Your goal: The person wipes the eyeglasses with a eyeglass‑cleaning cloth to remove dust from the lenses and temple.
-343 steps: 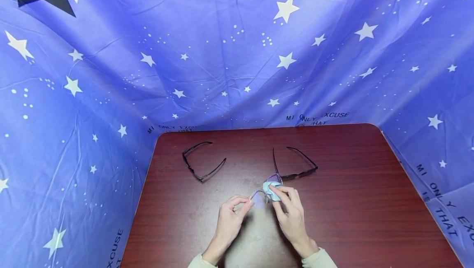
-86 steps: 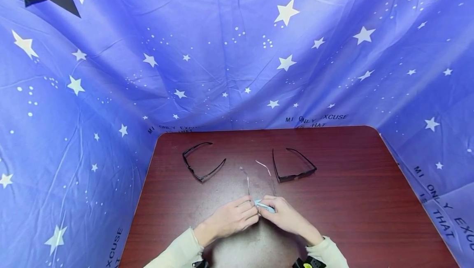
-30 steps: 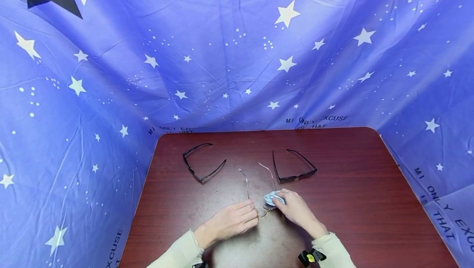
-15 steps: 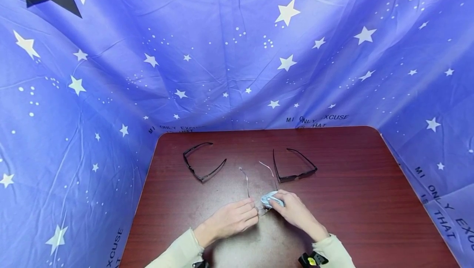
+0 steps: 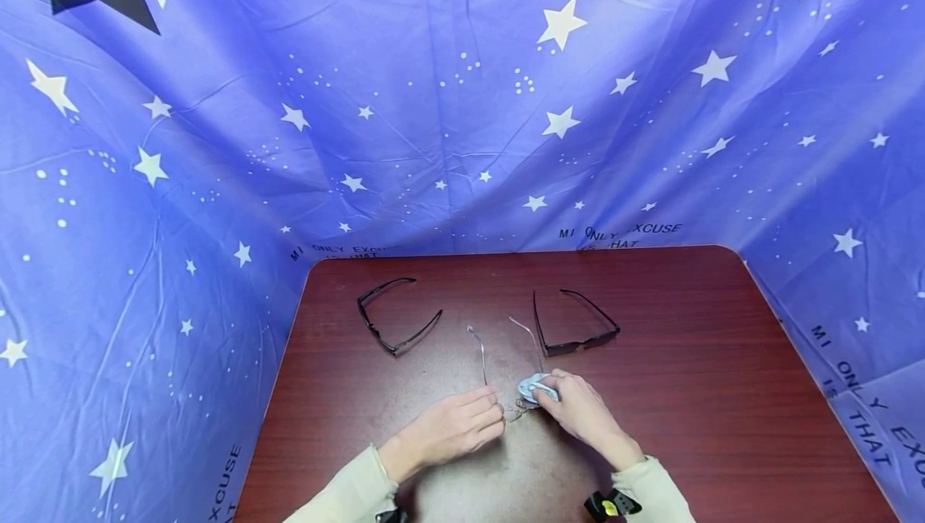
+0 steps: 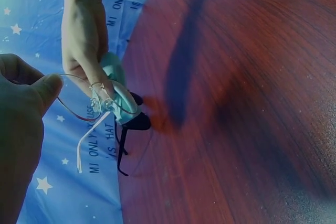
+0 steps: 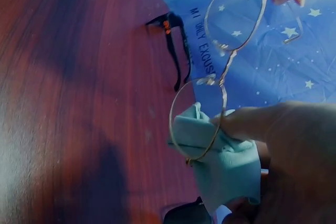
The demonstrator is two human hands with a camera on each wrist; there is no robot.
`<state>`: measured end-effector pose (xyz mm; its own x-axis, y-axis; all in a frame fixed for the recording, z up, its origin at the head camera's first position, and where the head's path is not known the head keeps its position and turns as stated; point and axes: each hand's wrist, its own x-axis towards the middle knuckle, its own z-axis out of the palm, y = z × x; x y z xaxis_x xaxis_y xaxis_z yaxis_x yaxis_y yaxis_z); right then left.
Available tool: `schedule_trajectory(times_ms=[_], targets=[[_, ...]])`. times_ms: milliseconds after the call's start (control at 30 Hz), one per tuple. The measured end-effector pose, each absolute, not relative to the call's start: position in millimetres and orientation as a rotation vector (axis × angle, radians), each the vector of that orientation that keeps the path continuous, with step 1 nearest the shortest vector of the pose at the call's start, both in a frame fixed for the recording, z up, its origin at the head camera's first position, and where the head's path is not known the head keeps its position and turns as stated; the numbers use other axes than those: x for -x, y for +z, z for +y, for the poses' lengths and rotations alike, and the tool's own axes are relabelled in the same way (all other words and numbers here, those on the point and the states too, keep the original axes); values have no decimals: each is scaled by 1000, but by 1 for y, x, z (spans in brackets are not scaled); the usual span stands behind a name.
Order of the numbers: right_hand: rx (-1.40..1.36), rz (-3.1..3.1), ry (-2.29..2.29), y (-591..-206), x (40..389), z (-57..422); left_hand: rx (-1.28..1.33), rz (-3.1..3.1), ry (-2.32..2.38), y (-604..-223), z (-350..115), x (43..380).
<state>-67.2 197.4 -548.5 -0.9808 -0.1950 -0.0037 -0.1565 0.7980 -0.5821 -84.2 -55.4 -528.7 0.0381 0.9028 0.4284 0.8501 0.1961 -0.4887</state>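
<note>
Thin gold-rimmed eyeglasses (image 7: 227,69) hang above the table between both hands, their temples pointing away from the person in the head view. My left hand (image 5: 455,424) pinches them by the outer edge of one rim, near the hinge. At the other lens, my right hand (image 5: 581,417) grips a light blue cloth (image 7: 226,166), folded against both faces of that lens. The thumb presses the cloth from one side, and the other fingers are partly hidden behind it. The left wrist view shows the lens nearer the left hand outside the cloth.
Black-framed glasses (image 5: 367,322) lie with temples unfolded at the table's back left. Dark sunglasses (image 5: 581,345) lie just beyond the right hand. A blue star-printed curtain (image 5: 448,105) surrounds the brown wooden table (image 5: 694,362) on its back and sides.
Earlier the cloth was up at a lens with the glasses turned differently; later it was close to the left hand. Over the last second it shifts slightly left, then right again. The left hand stays nearly still.
</note>
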Motion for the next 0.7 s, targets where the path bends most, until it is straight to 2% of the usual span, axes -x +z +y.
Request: schedule_trajectory(times_ms=[267,567,700], targets=[[548,2841,-1138,-544,66,197,1645,-1809,92,-530,-56,85],[261,2912,-921,-550,69,203,1644,-1793,93,-530,-54,84],[249,2890,-924,-549,69,204,1646,-1799,95,-530,-54,83]])
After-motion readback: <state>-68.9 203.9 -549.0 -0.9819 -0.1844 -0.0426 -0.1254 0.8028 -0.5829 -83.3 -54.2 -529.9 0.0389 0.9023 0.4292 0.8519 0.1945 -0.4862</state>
